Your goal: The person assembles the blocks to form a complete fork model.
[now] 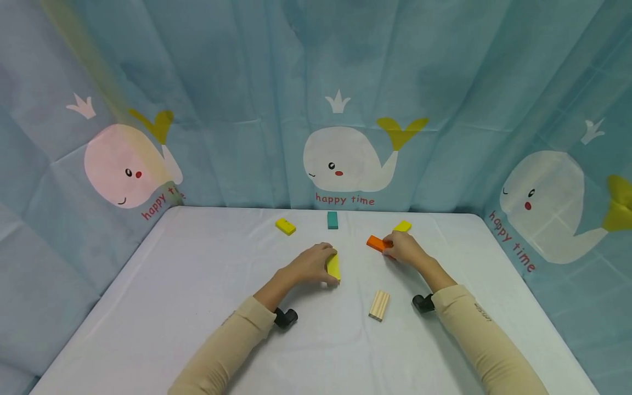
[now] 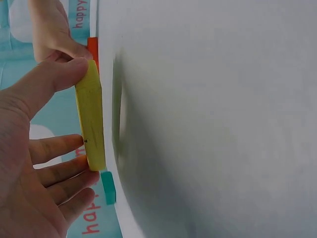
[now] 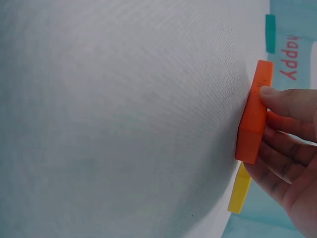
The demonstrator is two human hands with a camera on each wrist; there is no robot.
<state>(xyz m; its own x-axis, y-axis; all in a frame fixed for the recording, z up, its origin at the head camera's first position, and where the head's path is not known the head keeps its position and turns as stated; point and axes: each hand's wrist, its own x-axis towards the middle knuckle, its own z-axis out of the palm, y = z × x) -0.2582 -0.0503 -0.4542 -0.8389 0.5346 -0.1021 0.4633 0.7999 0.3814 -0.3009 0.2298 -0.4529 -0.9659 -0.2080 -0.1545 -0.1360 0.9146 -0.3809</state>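
My left hand pinches a yellow rectangular block between the thumb at one end and the fingertips at the other. In the left wrist view this yellow block appears slightly above the table, with its shadow beside it. Farther right, my right hand grips an orange block with its thumb on one side and fingers on the other. The right wrist view has the orange block close to the white cloth; whether it touches cannot be told. A second yellow block lies just beyond the right hand.
A teal block and another yellow block lie near the far edge of the white-covered table. Pale wooden sticks lie side by side between the forearms. A blue whale-print curtain stands behind the table and along both sides.
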